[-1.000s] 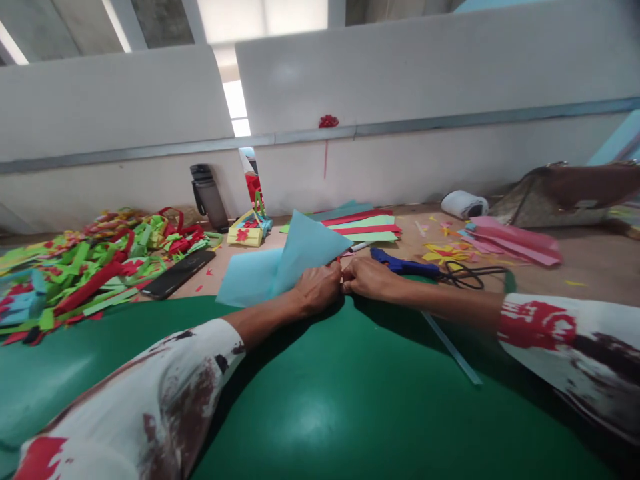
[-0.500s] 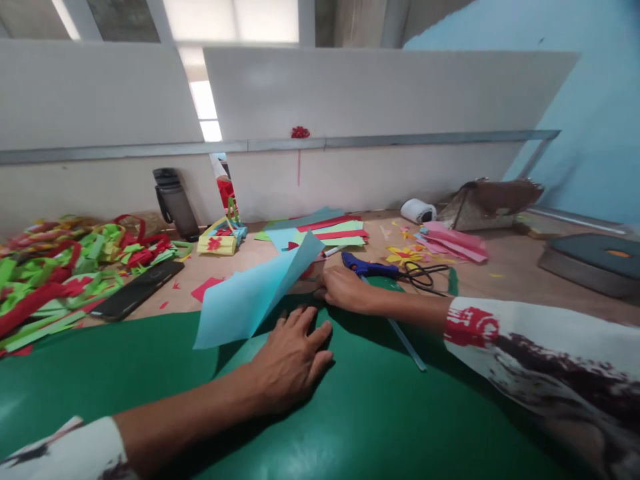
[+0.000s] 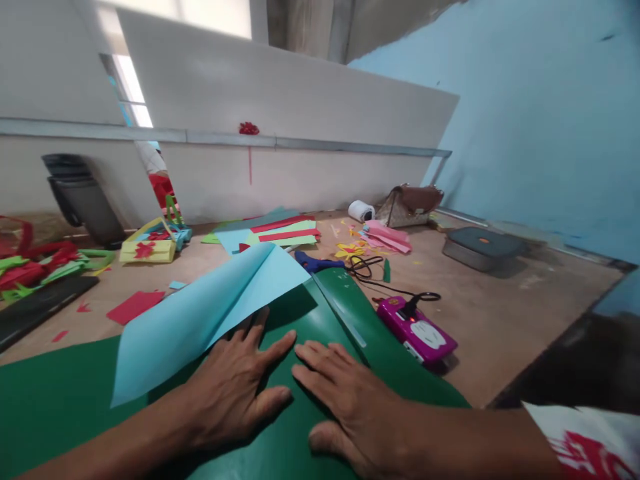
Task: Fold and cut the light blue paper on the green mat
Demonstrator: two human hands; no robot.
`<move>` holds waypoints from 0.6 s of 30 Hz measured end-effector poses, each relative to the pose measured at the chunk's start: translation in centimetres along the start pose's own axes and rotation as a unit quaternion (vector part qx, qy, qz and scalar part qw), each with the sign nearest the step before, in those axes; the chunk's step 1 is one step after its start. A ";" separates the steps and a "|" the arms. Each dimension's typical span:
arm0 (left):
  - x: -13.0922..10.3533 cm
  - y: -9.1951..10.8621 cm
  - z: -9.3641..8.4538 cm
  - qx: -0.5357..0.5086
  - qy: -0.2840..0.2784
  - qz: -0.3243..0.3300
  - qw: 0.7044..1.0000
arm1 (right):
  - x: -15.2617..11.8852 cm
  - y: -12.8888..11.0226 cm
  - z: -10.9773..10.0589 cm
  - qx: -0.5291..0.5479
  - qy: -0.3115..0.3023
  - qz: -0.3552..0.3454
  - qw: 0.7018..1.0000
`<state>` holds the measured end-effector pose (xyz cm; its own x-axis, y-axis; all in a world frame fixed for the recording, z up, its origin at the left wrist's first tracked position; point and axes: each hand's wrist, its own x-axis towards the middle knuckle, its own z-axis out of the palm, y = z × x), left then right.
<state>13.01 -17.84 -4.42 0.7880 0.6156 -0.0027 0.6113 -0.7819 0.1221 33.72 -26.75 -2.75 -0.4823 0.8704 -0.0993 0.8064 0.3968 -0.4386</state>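
Note:
A creased sheet of light blue paper [image 3: 200, 313] stands partly raised on the green sheet [image 3: 60, 387] that covers the front of the table. My left hand [image 3: 240, 380] lies with its fingers spread at the paper's lower right edge, its fingertips partly hidden under it. Flat on the green sheet just to the right rests my right hand [image 3: 345, 400], fingers stretched out and holding nothing. Beyond the hands lies a blue glue gun [image 3: 317, 262], with a clear glue stick [image 3: 345, 317] reaching out from it over the green sheet.
A magenta power strip [image 3: 415, 330] with a plugged-in cord lies at right. Farther back are coloured paper strips [image 3: 285, 230], a yellow paper basket [image 3: 149, 250], a handbag [image 3: 413, 205] and a lidded container [image 3: 480, 247]. A bottle [image 3: 83, 200] and a phone [image 3: 45, 307] are at left.
My right hand has come back from beside the glue gun and now lies flat near my left hand. The view has turned right, bringing the power strip into sight.

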 end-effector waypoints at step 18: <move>-1.7 -1.5 0.7 0.041 -0.019 -0.032 0.998 | -6.9 1.6 -0.7 -0.078 -0.036 -0.026 0.996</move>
<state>10.81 -17.75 -5.28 0.7484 0.6617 -0.0457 0.6632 -0.7475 0.0378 38.60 -31.93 -2.20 -0.5435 0.8266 -0.1460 0.8205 0.4863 -0.3005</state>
